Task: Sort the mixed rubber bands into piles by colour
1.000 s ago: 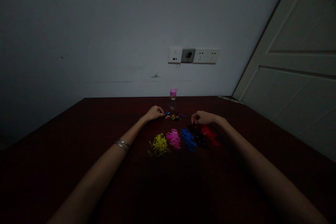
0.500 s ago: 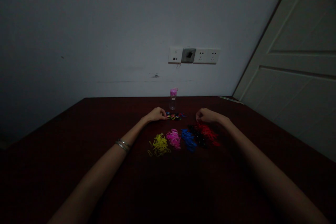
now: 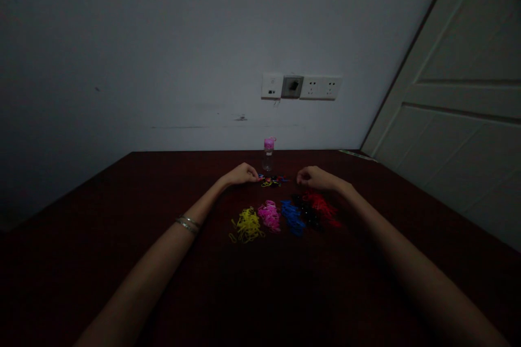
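Note:
A small mixed pile of coloured bands [image 3: 272, 180] lies on the dark red table. My left hand [image 3: 244, 173] is closed at the pile's left end, its fingertips pinched on something too small to make out. To the right of the pile, my right hand [image 3: 311, 178] is also closed; whatever its fingers hold is hidden. Nearer to me lie separate heaps of bands: yellow [image 3: 248, 225], pink [image 3: 269, 216], blue [image 3: 292, 218], black [image 3: 310, 213] and red [image 3: 322, 207]. The red and black heaps touch, just below my right hand.
A clear bottle with a pink cap [image 3: 268, 154] stands behind the mixed pile. The table [image 3: 183, 165] meets a pale wall with sockets [image 3: 319, 87]. A panelled door [image 3: 456, 119] is at the right, and a thin strip [image 3: 357, 155] lies at the back right edge.
My right hand has moved slightly left and away from the red heap, toward the mixed pile. My left hand has barely shifted.

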### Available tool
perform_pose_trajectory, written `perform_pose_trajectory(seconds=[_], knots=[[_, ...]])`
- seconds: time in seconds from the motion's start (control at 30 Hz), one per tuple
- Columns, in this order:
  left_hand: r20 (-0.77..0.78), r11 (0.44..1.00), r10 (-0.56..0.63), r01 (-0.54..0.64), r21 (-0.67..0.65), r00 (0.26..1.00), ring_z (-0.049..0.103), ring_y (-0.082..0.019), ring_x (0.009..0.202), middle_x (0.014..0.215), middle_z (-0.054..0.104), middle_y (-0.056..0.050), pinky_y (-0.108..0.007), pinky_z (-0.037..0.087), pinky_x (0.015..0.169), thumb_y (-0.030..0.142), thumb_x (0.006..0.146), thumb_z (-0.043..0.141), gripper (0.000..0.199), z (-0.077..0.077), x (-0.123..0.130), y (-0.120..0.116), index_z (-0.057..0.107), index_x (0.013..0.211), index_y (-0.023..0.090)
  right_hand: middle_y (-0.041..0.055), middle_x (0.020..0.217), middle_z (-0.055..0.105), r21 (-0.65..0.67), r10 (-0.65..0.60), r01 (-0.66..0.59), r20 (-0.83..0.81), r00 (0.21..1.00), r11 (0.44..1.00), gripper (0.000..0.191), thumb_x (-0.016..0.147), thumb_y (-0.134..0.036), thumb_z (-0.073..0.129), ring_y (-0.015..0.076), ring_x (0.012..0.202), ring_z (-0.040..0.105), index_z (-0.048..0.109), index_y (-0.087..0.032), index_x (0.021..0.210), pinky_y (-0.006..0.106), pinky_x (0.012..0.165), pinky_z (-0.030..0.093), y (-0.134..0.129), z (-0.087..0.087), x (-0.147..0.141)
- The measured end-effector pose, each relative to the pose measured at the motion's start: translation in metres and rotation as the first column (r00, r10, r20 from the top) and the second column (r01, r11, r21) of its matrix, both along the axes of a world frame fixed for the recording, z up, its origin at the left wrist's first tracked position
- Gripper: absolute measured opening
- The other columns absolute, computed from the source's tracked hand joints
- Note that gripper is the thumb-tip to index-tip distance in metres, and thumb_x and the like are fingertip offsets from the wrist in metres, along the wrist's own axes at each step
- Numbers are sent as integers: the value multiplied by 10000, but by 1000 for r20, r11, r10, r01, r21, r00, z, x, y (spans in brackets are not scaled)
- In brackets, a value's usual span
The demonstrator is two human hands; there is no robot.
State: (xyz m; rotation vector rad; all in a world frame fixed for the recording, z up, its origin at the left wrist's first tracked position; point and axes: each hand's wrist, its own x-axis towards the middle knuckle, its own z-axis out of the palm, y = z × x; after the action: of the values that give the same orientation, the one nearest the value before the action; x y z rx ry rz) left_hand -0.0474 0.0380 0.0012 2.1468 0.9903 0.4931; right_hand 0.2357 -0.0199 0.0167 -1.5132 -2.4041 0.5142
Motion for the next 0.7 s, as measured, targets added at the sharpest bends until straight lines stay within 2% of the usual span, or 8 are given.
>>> perform_pose_trajectory(seconds=[0.2,0.33,0.5,0.7], knots=[[128,990,-76,90,-108,989,384,-61,524,586,547,-9,-200,259,495,253,611,595,221,13,8,-12,656,725,73,64,806,639,62,129,-118,-214,968,991,263,719,-214,507,132,680,556,629,-129,936,252,629,418,-14,9,-36],[151,980,-108,130,-147,983,376,-58,509,564,529,0,-197,249,481,249,608,606,219,11,17,-15,656,727,73,57,800,638,107,141,-114,-300,943,988,288,742,-241,531,127,670,552,607,-139,1000,242,601,414,-18,-1,-59],[175,978,-117,144,-151,978,368,-53,507,534,503,17,-188,254,482,230,599,623,190,8,24,-19,657,703,74,47,780,646,198,76,-18,-288,955,980,223,759,-304,543,135,677,561,649,-166,899,244,611,404,-16,-16,-71],[181,979,-100,129,-156,978,355,-48,488,524,498,22,-187,234,465,270,615,633,221,11,25,-24,655,712,73,48,740,654,206,64,-12,-249,966,978,212,767,-316,539,136,651,562,670,-170,846,234,584,389,-16,-16,-71]])
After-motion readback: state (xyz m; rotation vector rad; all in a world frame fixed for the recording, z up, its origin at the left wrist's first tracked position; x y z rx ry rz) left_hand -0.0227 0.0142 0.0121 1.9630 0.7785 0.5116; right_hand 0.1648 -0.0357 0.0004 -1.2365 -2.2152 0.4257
